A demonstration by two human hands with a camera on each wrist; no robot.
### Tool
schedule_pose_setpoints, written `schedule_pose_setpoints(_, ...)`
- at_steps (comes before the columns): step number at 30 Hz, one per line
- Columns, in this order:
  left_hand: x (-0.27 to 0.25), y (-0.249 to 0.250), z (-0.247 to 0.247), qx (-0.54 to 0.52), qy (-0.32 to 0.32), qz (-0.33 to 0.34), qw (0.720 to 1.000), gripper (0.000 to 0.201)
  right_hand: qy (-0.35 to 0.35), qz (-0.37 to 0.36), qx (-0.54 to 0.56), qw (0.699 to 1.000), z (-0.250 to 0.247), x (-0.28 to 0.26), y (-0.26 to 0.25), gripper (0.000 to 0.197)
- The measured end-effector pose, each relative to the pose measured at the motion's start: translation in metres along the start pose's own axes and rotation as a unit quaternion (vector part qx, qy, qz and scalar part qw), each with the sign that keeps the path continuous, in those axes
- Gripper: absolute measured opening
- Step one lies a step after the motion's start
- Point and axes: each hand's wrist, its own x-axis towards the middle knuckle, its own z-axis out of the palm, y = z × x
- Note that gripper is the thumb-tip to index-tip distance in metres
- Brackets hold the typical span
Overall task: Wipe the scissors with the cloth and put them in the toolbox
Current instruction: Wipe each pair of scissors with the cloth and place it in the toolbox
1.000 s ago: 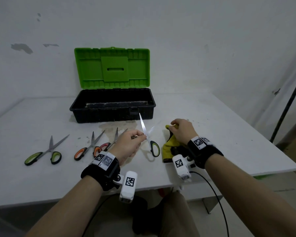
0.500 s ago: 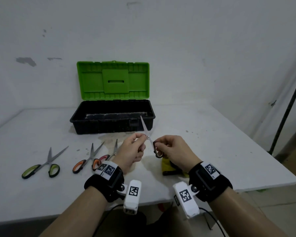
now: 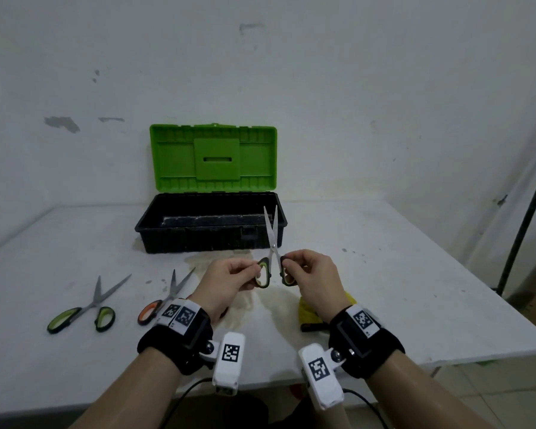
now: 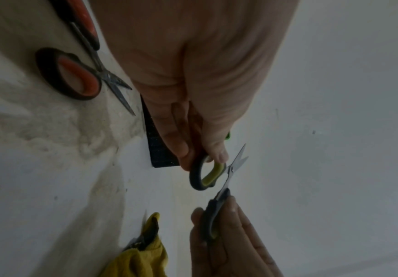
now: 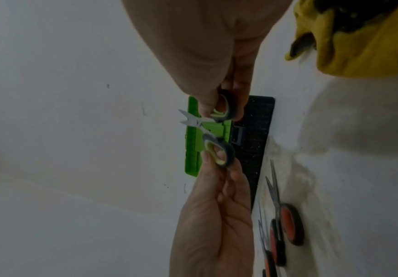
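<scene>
held scissors: a green-handled pair [image 3: 272, 252] was up in the air in front of the toolbox, blades pointing up and away, opened only a little at the tips

left hand: the left hand [image 3: 229, 280] pinched the left handle loop between thumb and fingers, so it was gripping, not relaxed

right hand: the right hand [image 3: 314, 278] did the same on the right loop, fingers curled round it; the wrist views backed that up, one loop per hand

cloth: the yellow cloth [image 3: 310, 308] was lying bunched on the table, near side, just under and behind the right wrist, and nobody was touching it

toolbox: the black toolbox [image 3: 211, 239] sat at the far middle of the table with its green lid [image 3: 213, 158] standing open; I couldn't make out any scissors inside, though the floor of it was dark

waiting pile: another green pair [image 3: 87, 308] lay flat on the near left, well apart from the hands, and orange-handled scissors [image 3: 160, 300] lay between it and the left wrist, partly hidden

table: the white table [image 3: 415, 289] had a yellowish stain under the hands

progress guess: looked early to me. Nothing seemed boxed, the held pair was mid-handling with the cloth set down, so whether it was wiped yet I can't tell

left to do: drop this pair in the box, then wipe and box the ones on the left
</scene>
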Motion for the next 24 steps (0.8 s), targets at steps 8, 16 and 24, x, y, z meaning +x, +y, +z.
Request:
schedule_pose_setpoints(8,0.0,-0.004,0.006,-0.013,0.025,-0.002,1.0,0.008,0.049,-0.018,-0.003,0.999,0.012,-0.007,-0.005,0.013)
schedule_pose_setpoints(16,0.026,0.022,0.0,-0.001,0.054,0.037,0.998,0.008,0.08,-0.082,-0.19,0.975,0.033,0.019,-0.018,0.03)
schedule_pose_setpoints(24,0.076,0.047,-0.059,0.129,0.096,0.082,0.984,0.015,0.05,-0.042,-0.246,0.967,0.052,0.081,-0.045,0.04)
